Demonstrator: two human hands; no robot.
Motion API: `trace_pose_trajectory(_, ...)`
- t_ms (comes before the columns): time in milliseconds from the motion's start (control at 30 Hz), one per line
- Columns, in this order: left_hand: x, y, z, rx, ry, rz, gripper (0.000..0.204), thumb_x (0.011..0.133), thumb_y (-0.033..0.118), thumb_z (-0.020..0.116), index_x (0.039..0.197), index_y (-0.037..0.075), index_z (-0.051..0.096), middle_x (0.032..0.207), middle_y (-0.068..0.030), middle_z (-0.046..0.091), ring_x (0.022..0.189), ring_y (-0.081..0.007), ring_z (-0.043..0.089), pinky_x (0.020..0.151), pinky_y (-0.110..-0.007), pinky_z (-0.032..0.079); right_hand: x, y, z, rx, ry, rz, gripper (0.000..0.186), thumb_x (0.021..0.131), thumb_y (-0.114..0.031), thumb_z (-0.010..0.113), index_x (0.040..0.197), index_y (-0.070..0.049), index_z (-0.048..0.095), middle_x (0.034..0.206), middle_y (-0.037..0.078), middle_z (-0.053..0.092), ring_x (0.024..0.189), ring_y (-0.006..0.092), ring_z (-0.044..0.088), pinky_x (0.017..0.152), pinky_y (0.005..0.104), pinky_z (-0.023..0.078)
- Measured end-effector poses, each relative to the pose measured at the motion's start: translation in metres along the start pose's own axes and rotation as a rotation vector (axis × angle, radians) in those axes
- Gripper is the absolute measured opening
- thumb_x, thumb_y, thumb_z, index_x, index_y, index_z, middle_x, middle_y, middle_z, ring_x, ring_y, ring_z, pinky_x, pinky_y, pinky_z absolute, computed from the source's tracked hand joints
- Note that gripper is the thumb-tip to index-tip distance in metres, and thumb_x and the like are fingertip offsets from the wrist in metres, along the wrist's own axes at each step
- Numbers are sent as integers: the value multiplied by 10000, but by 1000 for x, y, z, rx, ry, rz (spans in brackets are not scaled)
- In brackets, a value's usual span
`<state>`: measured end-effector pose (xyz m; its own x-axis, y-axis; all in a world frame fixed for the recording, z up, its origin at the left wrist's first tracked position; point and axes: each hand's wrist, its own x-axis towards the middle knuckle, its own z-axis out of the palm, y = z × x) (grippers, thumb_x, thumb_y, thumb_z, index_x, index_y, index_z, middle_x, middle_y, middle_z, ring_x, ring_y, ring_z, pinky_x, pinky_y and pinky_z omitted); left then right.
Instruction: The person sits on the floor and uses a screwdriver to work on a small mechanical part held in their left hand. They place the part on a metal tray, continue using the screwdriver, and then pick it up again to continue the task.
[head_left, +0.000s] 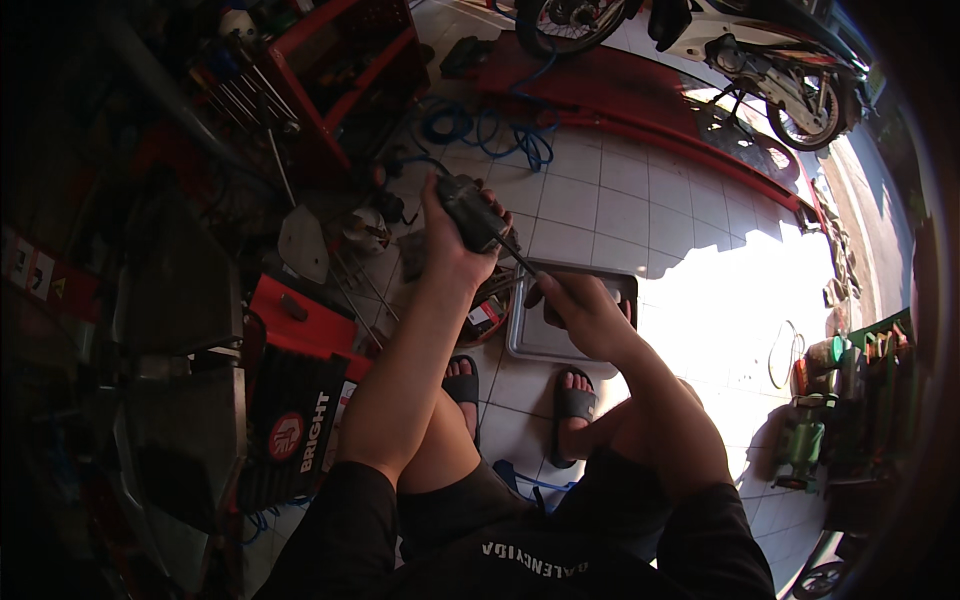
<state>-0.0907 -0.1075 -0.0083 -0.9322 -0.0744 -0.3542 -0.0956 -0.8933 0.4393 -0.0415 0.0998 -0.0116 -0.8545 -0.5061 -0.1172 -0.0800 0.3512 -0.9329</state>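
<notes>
My left hand (pixel 452 238), raised at the centre, is closed round a dark, boxy, metal-looking part (pixel 470 208). My right hand (pixel 585 312), lower and to the right, grips a slim dark tool (pixel 518 255) that reaches up to the lower end of that part; its exact type is unclear. Beneath my right hand a shallow metal tray (pixel 555 352) lies on the tiled floor. Just left of the tray is a round container (pixel 478 330) holding tools and small items, partly hidden by my left arm.
A red tool cart (pixel 355 100) stands upper left, coiled blue hose (pixel 465 130) near it. A motorcycle (pixel 750 65) rests above a red lift platform (pixel 600 85). Green equipment (pixel 805 430) is at right, a red-and-black tool chest (pixel 300 310) at left. My sandalled feet (pixel 575 405) flank the near floor.
</notes>
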Motion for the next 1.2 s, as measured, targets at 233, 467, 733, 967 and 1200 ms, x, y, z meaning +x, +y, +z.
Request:
trace_pose_trajectory(233,-5,-5,2,-6,-9,24,632,917,718,484,944,101,619,786,-49,612,740,-228,560,821,-390,454,1,-1,2,-43,20,-28,409,1042,-306,518,907,64,630,684,187,599,629,275,549,669,408,466)
trace_pose_trajectory(467,-4,-13,3,-3,14,17,657,904,748,482,935,107,617,787,-43,607,730,-221,557,780,-383,466,3,6,6,-17,30,-27,410,1037,-301,513,896,66,631,709,202,617,640,289,566,684,412,473)
trace_pose_trajectory(733,-5,-11,5,-22,10,24,669,887,768,495,927,110,612,792,-37,606,731,-212,551,806,-373,457,2,2,6,-25,9,-12,362,1075,-270,470,977,21,663,647,18,510,630,105,484,621,302,426)
trace_pose_trajectory(967,-3,-11,0,-30,-46,25,673,888,771,487,926,111,616,795,-33,607,723,-209,549,797,-364,458,0,-8,3,6,0,22,429,1044,-325,495,884,53,617,677,135,596,647,208,559,675,378,468)
trace_pose_trajectory(1200,-4,-13,1,-52,-63,2,679,895,768,473,944,106,615,786,-32,606,712,-208,554,755,-358,465,-3,-12,-1,174,-76,178,432,1048,-351,524,916,46,630,684,58,587,640,142,533,628,327,443)
